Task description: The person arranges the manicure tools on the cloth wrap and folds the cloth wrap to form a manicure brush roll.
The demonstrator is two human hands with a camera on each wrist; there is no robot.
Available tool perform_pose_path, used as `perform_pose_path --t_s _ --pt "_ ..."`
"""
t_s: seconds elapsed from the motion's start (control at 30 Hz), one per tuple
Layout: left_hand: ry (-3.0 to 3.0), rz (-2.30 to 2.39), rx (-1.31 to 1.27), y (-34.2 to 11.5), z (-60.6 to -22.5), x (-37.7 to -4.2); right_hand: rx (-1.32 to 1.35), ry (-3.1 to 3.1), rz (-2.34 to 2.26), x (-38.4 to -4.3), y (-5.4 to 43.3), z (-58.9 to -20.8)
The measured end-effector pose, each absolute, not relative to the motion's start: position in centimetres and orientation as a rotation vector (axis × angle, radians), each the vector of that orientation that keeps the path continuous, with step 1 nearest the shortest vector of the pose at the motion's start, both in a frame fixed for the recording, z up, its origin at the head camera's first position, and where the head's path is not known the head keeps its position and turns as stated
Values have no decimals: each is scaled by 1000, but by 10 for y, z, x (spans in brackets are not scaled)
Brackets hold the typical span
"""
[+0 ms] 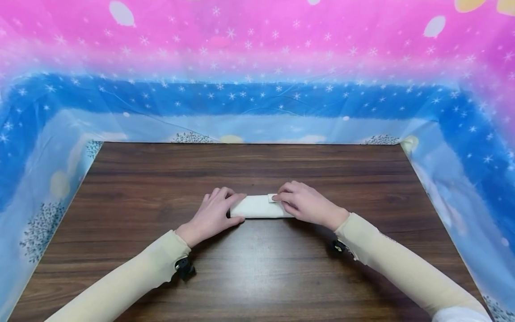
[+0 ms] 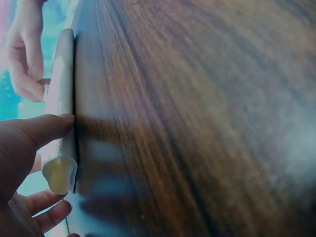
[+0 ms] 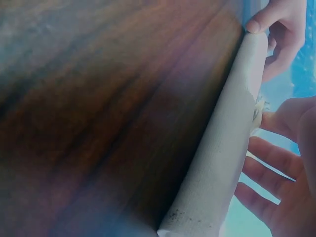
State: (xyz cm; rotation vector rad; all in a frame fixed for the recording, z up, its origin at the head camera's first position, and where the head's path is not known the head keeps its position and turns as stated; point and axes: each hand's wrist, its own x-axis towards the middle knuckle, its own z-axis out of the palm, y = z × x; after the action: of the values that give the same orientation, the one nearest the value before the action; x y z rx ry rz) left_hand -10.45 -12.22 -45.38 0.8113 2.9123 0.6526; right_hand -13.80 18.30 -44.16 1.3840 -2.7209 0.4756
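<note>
A long, flat white case [image 1: 255, 208] of soft material lies crosswise on the table, a small tab [image 1: 271, 198] at its far edge. My left hand [image 1: 211, 214] grips its left end, thumb along the near edge and index finger at the far edge. That end gapes in the left wrist view, where the case [image 2: 61, 91] shows a hollow, yellowish inside. With thumb and index finger, my right hand [image 1: 307, 205] pinches the tab, covering part of the case's right end. Small dark specks mark one end of the case [image 3: 207, 168] in the right wrist view.
The dark wood-grain table [image 1: 253, 264] reaches back to a pink and blue snowflake-print curtain [image 1: 257, 98], which also closes in both sides. Black devices hang under the wrists, one below the left sleeve cuff [image 1: 175, 243].
</note>
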Motion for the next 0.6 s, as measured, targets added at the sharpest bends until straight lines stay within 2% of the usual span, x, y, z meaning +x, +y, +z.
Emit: perform_pose_path --t_s 0.6 --pt "2915 631 825 -120 -451 -106 1317 -2613 238 -115 168 -447"
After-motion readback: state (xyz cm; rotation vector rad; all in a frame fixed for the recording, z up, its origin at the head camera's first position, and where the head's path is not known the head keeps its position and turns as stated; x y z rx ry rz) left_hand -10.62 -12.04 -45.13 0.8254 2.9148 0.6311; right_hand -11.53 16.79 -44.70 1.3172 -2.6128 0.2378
